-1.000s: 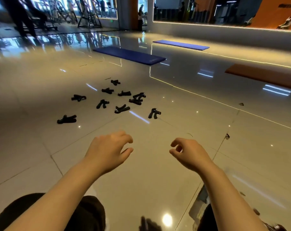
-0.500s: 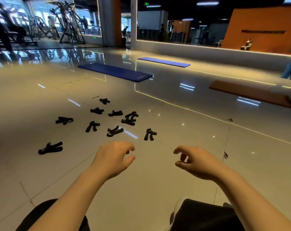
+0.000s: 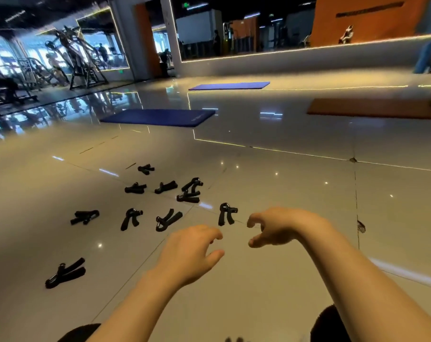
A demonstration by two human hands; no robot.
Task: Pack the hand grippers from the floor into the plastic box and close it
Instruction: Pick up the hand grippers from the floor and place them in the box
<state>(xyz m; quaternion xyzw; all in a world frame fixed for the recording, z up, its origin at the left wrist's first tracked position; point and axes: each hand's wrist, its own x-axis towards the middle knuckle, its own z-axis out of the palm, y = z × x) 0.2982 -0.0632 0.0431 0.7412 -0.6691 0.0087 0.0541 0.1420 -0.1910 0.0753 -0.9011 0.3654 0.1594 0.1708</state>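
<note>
Hand grippers (image 3: 160, 206) lie scattered on the floor (image 3: 283, 193), ahead & left of both hands; the nearest gripper (image 3: 226, 214) sits just beyond the right hand (image 3: 278, 227), handles pointing back toward the person. Left hand (image 3: 192, 253) & right hover loosely curled, holding nothing. Plastic box isn't in view.

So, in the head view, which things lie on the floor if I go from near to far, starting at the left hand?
left hand → nearest hand gripper → farthest hand gripper → big blue mat → far blue mat
</note>
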